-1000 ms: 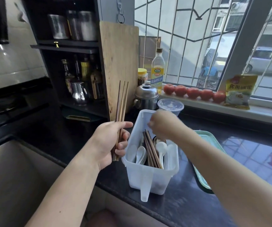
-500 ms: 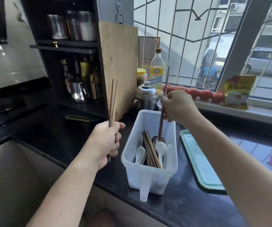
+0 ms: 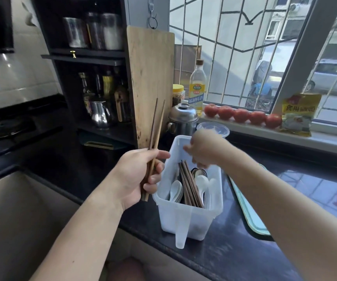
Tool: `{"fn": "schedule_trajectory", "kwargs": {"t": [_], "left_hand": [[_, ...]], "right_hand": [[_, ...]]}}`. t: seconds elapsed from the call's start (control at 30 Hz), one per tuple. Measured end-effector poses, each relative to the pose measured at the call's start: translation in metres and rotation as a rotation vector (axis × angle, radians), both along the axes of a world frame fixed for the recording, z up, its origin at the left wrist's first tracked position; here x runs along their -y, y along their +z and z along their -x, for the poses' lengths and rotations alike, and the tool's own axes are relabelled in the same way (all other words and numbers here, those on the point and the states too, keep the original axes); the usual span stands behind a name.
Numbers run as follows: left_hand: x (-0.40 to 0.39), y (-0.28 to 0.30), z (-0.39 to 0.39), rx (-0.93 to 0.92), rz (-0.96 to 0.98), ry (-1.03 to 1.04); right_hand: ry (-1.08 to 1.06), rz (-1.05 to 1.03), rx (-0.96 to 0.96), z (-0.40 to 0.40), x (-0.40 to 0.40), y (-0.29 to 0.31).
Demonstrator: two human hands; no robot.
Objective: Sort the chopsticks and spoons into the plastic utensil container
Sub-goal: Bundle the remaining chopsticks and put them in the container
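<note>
Two chopsticks (image 3: 155, 138) upright in left hand (image 3: 137, 177), fingers curled round them, just left of utensil container (image 3: 190, 218) on table (image 3: 234, 256). More chopsticks, white spoons (image 3: 174, 191) inside. Right hand (image 3: 205, 149) blurred over container; grip state unclear.

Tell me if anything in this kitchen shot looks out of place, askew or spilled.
Nothing is spilled or broken. The chopsticks in the container lean at a slant between the white spoons, and the left hand grips a chopstick bundle not yet put in. The right hand is blurred over the plastic utensil container.
</note>
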State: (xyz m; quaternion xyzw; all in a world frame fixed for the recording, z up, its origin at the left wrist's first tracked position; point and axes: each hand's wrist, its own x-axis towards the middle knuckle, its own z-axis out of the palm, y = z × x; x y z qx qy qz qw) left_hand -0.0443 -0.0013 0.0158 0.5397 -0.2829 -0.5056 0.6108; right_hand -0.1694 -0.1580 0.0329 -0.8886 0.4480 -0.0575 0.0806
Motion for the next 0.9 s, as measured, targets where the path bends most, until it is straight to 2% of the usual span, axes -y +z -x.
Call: {"fn": "schedule_trajectory", "kwargs": {"t": [0.07, 0.13, 0.23, 0.3, 0.33, 0.4, 0.43, 0.47, 0.53, 0.6, 0.63, 0.73, 0.83, 0.9], "left_hand": [[0.005, 0.004, 0.007, -0.023, 0.012, -0.097], [0.010, 0.008, 0.018, -0.061, 0.034, -0.204], [0.014, 0.007, 0.029, -0.048, 0.054, -0.299], [0.013, 0.002, 0.027, 0.039, -0.002, -0.218], [0.010, -0.002, 0.023, 0.090, -0.032, -0.140], [0.006, -0.011, 0.011, 0.092, -0.049, 0.025], [0.004, -0.014, 0.004, 0.052, -0.042, 0.092], [0.003, -0.016, -0.002, 0.008, -0.039, 0.138], [0.001, -0.016, -0.008, -0.079, -0.045, 0.155], [0.001, -0.013, -0.005, -0.147, -0.037, 0.126], [0.001, -0.011, -0.003, -0.154, -0.027, 0.113], [-0.001, -0.007, 0.003, -0.087, -0.003, 0.101], [-0.001, -0.004, 0.002, -0.056, 0.028, 0.088], [0.002, -0.001, 0.005, -0.072, 0.027, 0.050]], "right_hand": [[0.020, -0.285, 0.473, 0.009, -0.011, 0.018], [0.080, -0.580, 0.730, 0.016, -0.028, 0.026], [0.068, -0.637, 0.973, 0.024, -0.036, 0.027], [-0.066, -0.605, 1.245, 0.034, -0.027, 0.036], [-0.135, -0.499, 1.320, 0.040, -0.019, 0.041], [-0.198, -0.215, 1.208, 0.046, 0.000, 0.045], [-0.191, -0.097, 1.033, 0.044, 0.008, 0.041], [-0.161, -0.020, 0.767, 0.036, 0.012, 0.034], [-0.079, -0.020, 0.169, 0.015, 0.010, 0.011], [-0.016, -0.115, -0.233, -0.004, 0.003, -0.019], [-0.008, -0.189, -0.278, -0.010, 0.000, -0.032], [-0.055, -0.338, -0.211, -0.013, -0.005, -0.050], [-0.042, -0.164, -0.095, -0.003, -0.006, -0.030], [0.046, -0.064, 0.135, 0.005, -0.013, -0.005]]}}
